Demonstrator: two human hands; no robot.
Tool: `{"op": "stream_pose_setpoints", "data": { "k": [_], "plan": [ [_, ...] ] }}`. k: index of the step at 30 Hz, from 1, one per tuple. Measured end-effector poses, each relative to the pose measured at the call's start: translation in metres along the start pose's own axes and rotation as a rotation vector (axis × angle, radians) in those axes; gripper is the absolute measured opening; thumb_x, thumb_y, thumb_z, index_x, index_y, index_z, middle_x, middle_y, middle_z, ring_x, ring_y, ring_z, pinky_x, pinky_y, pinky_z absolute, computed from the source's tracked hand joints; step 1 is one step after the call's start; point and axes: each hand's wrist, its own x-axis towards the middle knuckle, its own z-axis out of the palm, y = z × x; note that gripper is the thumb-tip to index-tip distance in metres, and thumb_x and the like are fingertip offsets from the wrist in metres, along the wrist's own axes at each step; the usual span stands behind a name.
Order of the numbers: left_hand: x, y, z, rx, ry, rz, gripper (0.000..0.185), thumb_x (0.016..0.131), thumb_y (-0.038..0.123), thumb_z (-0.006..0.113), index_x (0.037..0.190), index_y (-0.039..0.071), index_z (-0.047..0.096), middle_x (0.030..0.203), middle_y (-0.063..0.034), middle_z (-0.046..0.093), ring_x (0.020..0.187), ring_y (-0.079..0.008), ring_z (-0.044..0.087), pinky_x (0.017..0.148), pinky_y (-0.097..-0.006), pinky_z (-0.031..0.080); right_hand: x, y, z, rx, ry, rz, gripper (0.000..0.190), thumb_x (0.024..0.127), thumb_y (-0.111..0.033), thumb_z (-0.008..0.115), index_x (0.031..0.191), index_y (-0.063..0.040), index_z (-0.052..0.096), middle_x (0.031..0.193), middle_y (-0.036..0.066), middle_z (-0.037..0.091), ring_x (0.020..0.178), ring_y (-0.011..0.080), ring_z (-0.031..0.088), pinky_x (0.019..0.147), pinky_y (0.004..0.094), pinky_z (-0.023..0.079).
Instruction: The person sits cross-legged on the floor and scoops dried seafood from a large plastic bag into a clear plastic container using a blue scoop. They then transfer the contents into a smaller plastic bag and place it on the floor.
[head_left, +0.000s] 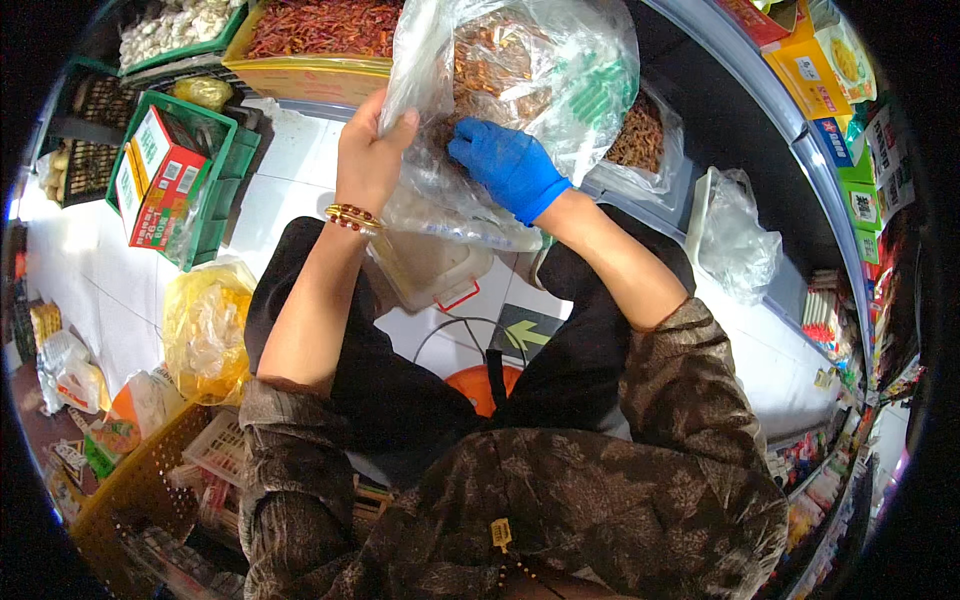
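Observation:
My left hand, bare with beaded bracelets at the wrist, pinches the left edge of a clear plastic bag between thumb and fingers. Reddish-brown dried pieces show inside the bag, which bears green print on its right side. My right hand wears a blue glove and rests at the bag's near side against the dried pieces. Its fingers are curled and their tips hidden, so I cannot tell whether they grip anything. Beneath the bag, between my knees, is a translucent plastic box with a red handle.
A box of dried red chillies and a green crate of garlic bulbs stand at the back left. Nearer are a green crate holding a red carton and a yellow bag. Another bag of brown dried pieces lies right, before packed shelves.

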Motion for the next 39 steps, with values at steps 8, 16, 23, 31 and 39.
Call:
{"op": "stream_pose_setpoints", "data": {
  "k": [8, 16, 23, 31, 39],
  "plan": [
    [0.001, -0.005, 0.003, -0.043, -0.003, 0.015, 0.031, 0.084, 0.008, 0.057, 0.114, 0.000, 0.054, 0.097, -0.0037, 0.061, 0.086, -0.0090, 0.053, 0.078, -0.0239, 0.042, 0.006, 0.036, -0.034, 0.514, 0.058, 0.582, 0.019, 0.077, -0.005, 0.053, 0.096, -0.008, 0.056, 0.078, 0.014, 0.058, 0.069, 0.0225, 0.059, 0.066, 0.0345, 0.048],
    [-0.005, -0.010, 0.012, -0.120, -0.060, -0.062, 0.032, 0.084, 0.009, 0.057, 0.114, -0.001, 0.053, 0.098, -0.0046, 0.061, 0.087, -0.0093, 0.053, 0.080, -0.0238, 0.041, 0.020, 0.054, -0.034, 1.106, -0.009, 0.764, 0.027, 0.079, -0.007, 0.061, 0.106, -0.006, 0.058, 0.091, 0.004, 0.059, 0.079, 0.0127, 0.057, 0.070, 0.0249, 0.047],
    [-0.006, -0.010, 0.015, -0.093, -0.091, -0.046, 0.032, 0.083, 0.008, 0.058, 0.114, -0.001, 0.053, 0.099, -0.0050, 0.061, 0.088, -0.0101, 0.053, 0.080, -0.0242, 0.041, 0.018, 0.038, -0.035, 0.296, -0.077, 0.613, 0.035, 0.073, -0.021, 0.069, 0.105, -0.015, 0.057, 0.078, 0.009, 0.058, 0.068, 0.0206, 0.056, 0.066, 0.0300, 0.047],
    [-0.008, -0.012, 0.019, -0.105, -0.090, -0.073, 0.032, 0.083, 0.009, 0.059, 0.113, -0.001, 0.053, 0.098, -0.0048, 0.061, 0.087, -0.0097, 0.054, 0.079, -0.0239, 0.042, 0.008, 0.053, -0.011, 0.137, -0.062, 0.443, 0.029, 0.071, -0.022, 0.069, 0.094, -0.011, 0.055, 0.092, 0.013, 0.057, 0.083, 0.0339, 0.057, 0.071, 0.0413, 0.046],
    [-0.009, -0.012, 0.016, -0.114, -0.064, -0.097, 0.033, 0.084, 0.011, 0.058, 0.115, 0.000, 0.054, 0.097, -0.0048, 0.062, 0.086, -0.0102, 0.054, 0.078, -0.0244, 0.043, -0.002, 0.072, -0.015, 0.434, 0.062, 0.443, 0.019, 0.075, -0.015, 0.068, 0.088, -0.006, 0.056, 0.085, 0.011, 0.057, 0.075, 0.0257, 0.057, 0.067, 0.0340, 0.046]
  ]
}}
